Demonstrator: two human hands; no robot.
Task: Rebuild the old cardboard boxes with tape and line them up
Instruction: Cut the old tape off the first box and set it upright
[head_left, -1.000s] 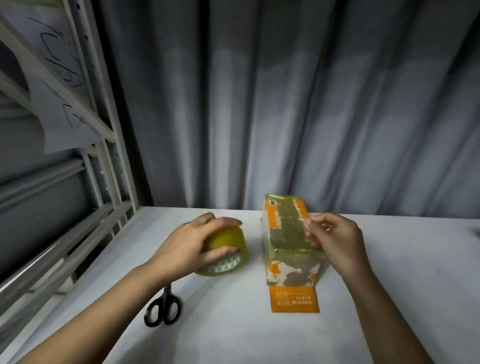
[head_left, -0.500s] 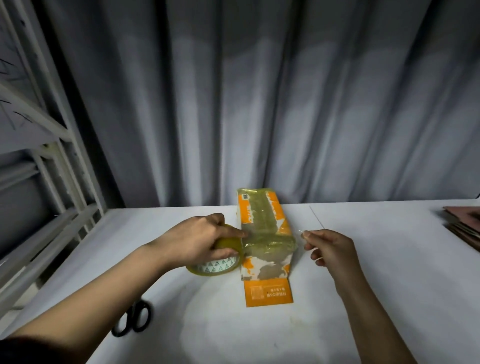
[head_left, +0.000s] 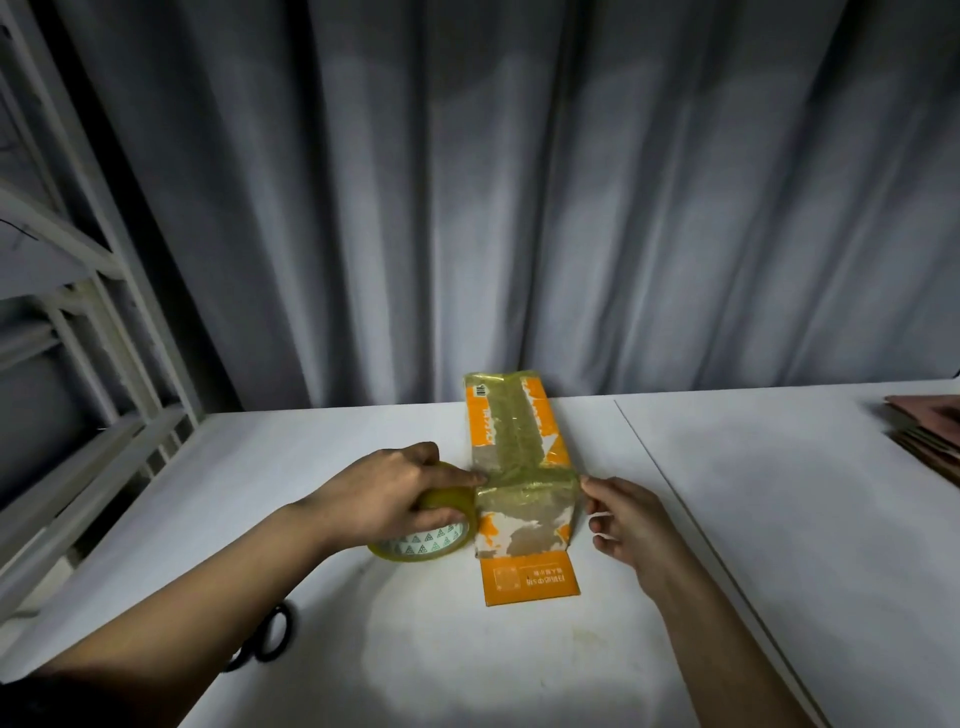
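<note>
Left hand gripping yellow tape roll against left side of orange cardboard box, mid-table on white table. Right hand loosely curled at box's right edge; grasp unclear. Black scissors near left.

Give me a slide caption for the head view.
Left hand grips tape roll beside orange box; right hand alongside.

Orange-white box, yellowish tape roll
</note>
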